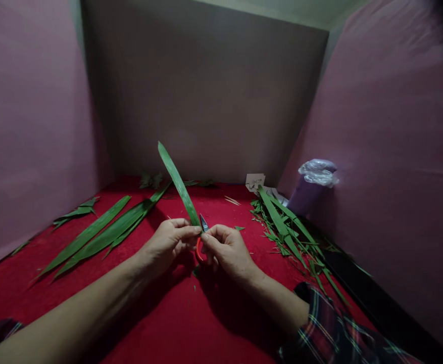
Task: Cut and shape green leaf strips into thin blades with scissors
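the left hand (174,237) pinched the lower end of a long leaf (179,184) between thumb and fingers, so that the leaf stood up from the grip and leaned away to the left, above the red cloth (160,323). the right hand (229,247) grasped a pair of scissors (199,248), its red handle below the fingers and its dark blade pointing up just beside the leaf's base; whether the blades were touching the leaf could not be told. the two hands were nearly meeting. under them lay a small green scrap (195,273), and farther off a triangular piece (239,228). to the right spread a heap of cut strips and trimmings (282,222), near a purple bin (305,194), so a fair amount of cutting looked done. to the left, several broad leaves (111,232) lay whole or nearly so, apparently unworked, and the held leaf seemed only partway through its trimming, being long and in one piece. beyond the hands lay some thin sticks (232,200) and a white card (255,181), both untouched.
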`<state>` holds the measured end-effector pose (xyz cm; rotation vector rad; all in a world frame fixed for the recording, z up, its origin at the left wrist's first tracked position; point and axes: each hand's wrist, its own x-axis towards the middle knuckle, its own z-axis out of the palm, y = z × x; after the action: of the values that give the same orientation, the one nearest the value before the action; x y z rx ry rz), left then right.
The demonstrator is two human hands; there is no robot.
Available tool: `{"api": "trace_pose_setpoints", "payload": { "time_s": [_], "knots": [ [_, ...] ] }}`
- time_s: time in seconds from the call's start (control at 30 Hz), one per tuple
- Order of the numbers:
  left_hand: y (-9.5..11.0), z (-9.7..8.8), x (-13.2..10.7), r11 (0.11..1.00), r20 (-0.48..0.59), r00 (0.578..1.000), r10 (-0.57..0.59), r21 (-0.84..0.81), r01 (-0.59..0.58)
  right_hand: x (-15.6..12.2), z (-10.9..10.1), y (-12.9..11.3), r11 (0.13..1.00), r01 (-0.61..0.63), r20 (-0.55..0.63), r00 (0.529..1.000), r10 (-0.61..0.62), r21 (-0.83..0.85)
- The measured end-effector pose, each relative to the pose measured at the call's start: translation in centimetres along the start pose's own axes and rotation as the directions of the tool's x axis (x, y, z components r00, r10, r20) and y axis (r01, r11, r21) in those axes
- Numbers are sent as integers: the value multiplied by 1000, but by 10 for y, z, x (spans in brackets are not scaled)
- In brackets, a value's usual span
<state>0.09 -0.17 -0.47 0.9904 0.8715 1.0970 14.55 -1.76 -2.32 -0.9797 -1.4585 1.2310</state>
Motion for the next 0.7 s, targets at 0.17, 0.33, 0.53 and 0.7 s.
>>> {"api": "trace_pose_setpoints", "payload": {
  "time_s": [0.17, 0.33, 0.53, 0.7],
  "knots": [
    [3, -1, 1, 998, 9, 1000, 7, -68, -6, 0, 0, 0, 1000, -6, 11, 1000, 6, 9],
    [1, -6, 5, 999, -39, 999, 22, -45, -23, 0, 2, 4, 999, -39, 71, 997, 37, 24],
    [6, 0, 0, 1000, 15, 1000, -14, 28, 14, 5, 1, 12, 999, -22, -14, 1000, 22, 26],
    [4, 1, 0, 998, 92, 994, -59, 12, 58, 10, -4, 11, 996, 39, -134, 991, -28, 78]
  ]
}}
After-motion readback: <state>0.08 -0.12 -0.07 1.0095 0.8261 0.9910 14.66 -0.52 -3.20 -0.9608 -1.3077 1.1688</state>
